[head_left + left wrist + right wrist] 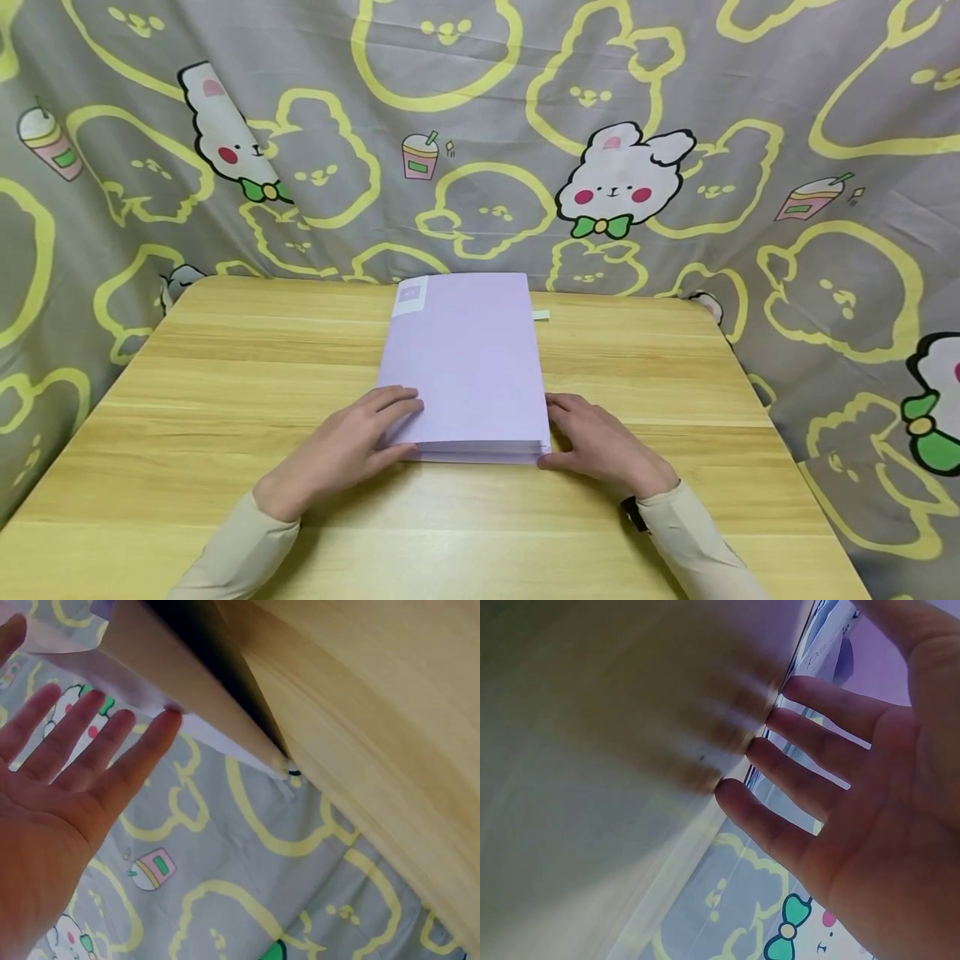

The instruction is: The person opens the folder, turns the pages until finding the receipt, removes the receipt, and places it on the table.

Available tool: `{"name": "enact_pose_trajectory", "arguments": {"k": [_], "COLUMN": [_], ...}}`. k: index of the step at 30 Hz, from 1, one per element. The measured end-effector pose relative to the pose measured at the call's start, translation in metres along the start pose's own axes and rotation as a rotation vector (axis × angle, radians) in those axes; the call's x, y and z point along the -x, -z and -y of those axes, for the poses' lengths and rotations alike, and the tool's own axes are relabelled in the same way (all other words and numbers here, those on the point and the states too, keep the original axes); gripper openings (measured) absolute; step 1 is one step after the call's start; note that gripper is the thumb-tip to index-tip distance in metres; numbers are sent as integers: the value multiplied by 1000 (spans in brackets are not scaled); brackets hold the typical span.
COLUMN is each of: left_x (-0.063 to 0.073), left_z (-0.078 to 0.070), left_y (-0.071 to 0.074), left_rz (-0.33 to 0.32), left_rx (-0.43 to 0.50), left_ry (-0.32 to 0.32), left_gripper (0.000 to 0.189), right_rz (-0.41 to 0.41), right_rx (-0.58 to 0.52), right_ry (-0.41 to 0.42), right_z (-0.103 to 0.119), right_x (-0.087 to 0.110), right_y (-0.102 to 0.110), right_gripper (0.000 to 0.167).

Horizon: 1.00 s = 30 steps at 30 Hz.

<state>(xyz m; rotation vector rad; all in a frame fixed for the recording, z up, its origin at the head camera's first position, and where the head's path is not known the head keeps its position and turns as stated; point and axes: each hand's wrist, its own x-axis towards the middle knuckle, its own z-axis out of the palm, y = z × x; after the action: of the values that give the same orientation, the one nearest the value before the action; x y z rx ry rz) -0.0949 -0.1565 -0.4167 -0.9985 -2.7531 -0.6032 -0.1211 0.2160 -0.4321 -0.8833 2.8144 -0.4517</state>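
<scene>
A closed, thick lilac folder (468, 358) lies flat on the wooden table, its lower edge showing a stack of pages. On its upper left corner is a white label (410, 294). My left hand (352, 437) rests at the folder's lower left corner, fingertips over the cover's edge and thumb at the bottom edge. At the lower right corner, my right hand (600, 446) touches the side of the folder. In the right wrist view, the right fingers (780, 817) are nearly straight, with their tips at the table surface. Extended fingers (127, 769) also show in the left wrist view.
The wooden table (187, 375) reaches back to a grey curtain (480, 125) with yellow outlines and cartoon rabbits, which also hangs at both sides. A small pale green tab (542, 315) sticks out from the folder's right side. A black band (634, 514) is at the right wrist.
</scene>
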Motion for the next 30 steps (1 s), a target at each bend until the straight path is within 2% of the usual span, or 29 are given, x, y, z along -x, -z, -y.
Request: {"name": "enact_pose_trajectory", "arguments": {"k": [7, 12, 17, 20, 26, 30], "left_x": [6, 8, 8, 6, 2, 1], "left_z": [4, 4, 4, 3, 4, 5], "left_y": [3, 5, 8, 9, 13, 16], "left_rz": [-95, -169, -254, -310, -469, -524], "left_rx": [25, 51, 83, 72, 19, -3], "left_ry": [-79, -111, -150, -188, -295, -311], "left_gripper": [57, 58, 51, 50, 46, 44], "right_rz": [-4, 4, 16, 19, 23, 32], "right_rx": [3, 4, 5, 5, 8, 11], "right_ry": [-2, -7, -20, -26, -32, -37], "right_z": [1, 1, 1, 1, 1, 1], "right_x": [1, 1, 1, 0, 0, 1], "right_y": [1, 0, -1, -2, -2, -2], "right_gripper": [75, 74, 76, 76, 76, 76]}}
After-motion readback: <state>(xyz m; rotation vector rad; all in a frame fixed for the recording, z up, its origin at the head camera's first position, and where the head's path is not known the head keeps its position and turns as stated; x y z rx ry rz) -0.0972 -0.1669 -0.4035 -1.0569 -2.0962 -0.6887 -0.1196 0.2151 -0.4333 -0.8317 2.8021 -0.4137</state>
